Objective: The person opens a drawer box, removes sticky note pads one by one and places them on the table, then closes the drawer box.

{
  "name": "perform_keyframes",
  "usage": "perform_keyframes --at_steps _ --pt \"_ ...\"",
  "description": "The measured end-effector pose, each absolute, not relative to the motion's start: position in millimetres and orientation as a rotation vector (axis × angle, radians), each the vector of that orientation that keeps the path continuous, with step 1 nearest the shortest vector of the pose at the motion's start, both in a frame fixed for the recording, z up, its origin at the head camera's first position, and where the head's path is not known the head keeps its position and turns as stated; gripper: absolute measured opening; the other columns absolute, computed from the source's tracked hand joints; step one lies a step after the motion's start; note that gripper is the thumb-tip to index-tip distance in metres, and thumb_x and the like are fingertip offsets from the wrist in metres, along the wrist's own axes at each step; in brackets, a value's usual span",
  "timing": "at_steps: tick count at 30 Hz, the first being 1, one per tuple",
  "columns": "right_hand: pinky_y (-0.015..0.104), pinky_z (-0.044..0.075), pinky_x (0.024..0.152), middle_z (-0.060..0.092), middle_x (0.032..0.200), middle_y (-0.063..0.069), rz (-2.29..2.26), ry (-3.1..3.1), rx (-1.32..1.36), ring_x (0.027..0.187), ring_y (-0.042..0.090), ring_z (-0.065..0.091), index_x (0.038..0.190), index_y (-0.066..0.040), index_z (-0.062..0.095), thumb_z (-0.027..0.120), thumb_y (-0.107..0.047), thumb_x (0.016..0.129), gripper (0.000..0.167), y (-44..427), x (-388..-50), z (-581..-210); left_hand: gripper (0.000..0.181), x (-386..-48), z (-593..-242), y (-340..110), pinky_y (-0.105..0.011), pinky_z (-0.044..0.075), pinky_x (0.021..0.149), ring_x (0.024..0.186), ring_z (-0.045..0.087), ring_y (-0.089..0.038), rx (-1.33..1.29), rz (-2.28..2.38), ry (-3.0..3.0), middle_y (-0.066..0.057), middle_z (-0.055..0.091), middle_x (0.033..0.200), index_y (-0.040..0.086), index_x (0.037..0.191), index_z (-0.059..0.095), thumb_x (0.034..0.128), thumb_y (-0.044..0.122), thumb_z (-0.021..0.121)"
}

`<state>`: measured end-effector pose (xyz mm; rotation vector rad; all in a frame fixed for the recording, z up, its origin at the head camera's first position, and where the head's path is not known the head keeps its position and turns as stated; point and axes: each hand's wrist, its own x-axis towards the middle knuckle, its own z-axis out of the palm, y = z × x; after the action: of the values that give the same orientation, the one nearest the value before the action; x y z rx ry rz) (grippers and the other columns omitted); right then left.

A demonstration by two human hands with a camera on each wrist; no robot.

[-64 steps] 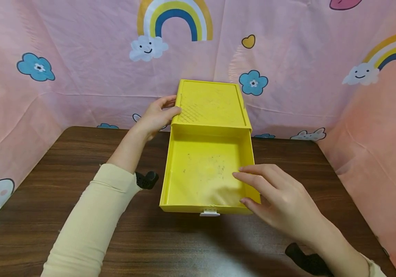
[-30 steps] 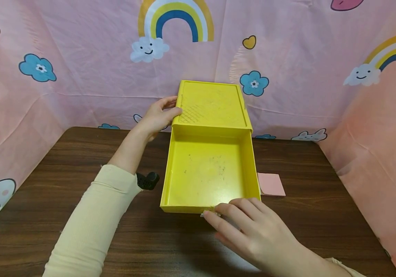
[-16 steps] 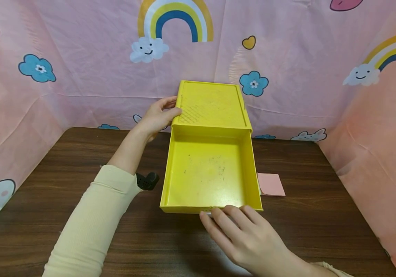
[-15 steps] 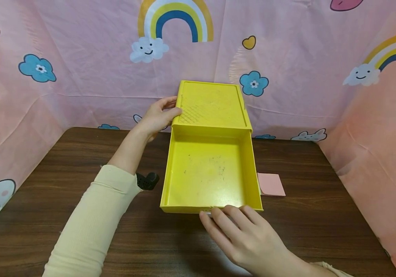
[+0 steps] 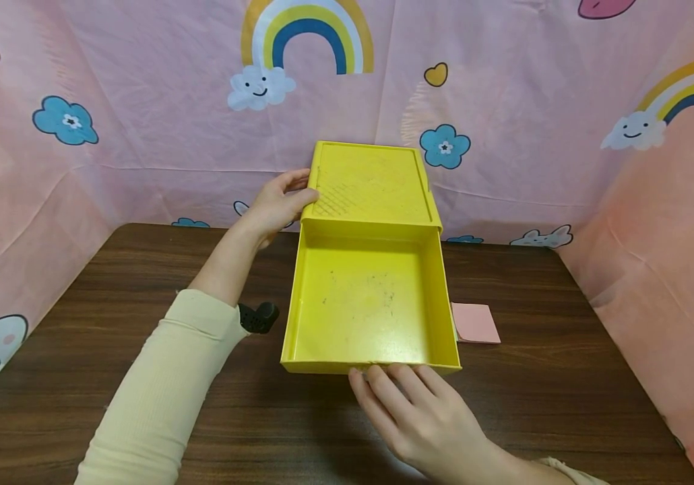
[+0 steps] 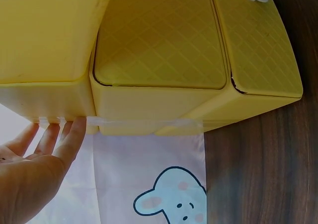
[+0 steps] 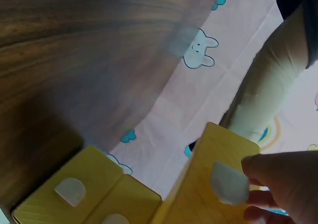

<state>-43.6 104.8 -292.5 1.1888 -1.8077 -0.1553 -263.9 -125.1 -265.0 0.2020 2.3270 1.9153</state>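
A yellow drawer cabinet stands at the back of the table, its top drawer pulled far out and bare inside apart from dark marks. My left hand rests on the cabinet's left side, thumb over the top edge; in the left wrist view its fingers press straight against the side. My right hand touches the drawer's front with its fingertips at the rim. In the right wrist view a white knob sits beside the thumb and fingers. Whether the fingers wrap it, I cannot see; they look relaxed.
Just right of the drawer lies a pink notepad, partly covered by it. More yellow drawers with white knobs sit lower in the cabinet. A patterned pink cloth hangs behind the dark wooden table.
My right hand has moved from the drawer's right side to its front, bringing the pink notepad into view. The drawer and my left hand keep their places.
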Motion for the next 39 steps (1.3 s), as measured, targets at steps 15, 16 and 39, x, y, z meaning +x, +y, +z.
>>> perform_keyframes --at_steps 15,16,39 --pt "0.020 0.042 0.052 0.060 0.080 0.005 -0.110 -1.769 1.142 0.062 0.015 0.049 0.088 -0.006 0.064 0.038 -0.002 0.093 0.027 97.1 -45.7 -297.0 0.059 -264.7 -265.3 -124.2 -0.033 0.046 0.093 0.120 0.046 -0.017 0.196 1.934 2.310 -0.005 0.037 0.142 0.014 0.143 0.032 0.0895 0.019 0.056" --pt "0.020 0.041 0.052 0.059 0.079 0.004 -0.109 -1.763 1.135 0.061 0.014 0.049 0.087 -0.007 0.063 0.038 -0.001 0.093 0.027 96.6 -46.3 -296.9 0.059 -264.6 -265.3 -124.1 -0.033 0.046 0.093 0.120 0.045 -0.017 0.197 1.934 2.311 -0.005 0.037 0.142 0.014 0.143 0.032 0.0895 0.019 0.056" --pt "0.017 0.037 0.049 0.054 0.071 -0.001 -0.037 -1.698 1.061 0.057 0.011 0.044 0.077 -0.011 0.060 0.043 0.000 0.090 0.025 89.2 -51.7 -296.2 0.060 -263.4 -265.4 -124.6 -0.033 0.046 0.092 0.120 0.045 -0.018 0.193 1.914 2.337 -0.005 0.037 0.143 0.015 0.144 0.031 0.0894 0.020 0.055"
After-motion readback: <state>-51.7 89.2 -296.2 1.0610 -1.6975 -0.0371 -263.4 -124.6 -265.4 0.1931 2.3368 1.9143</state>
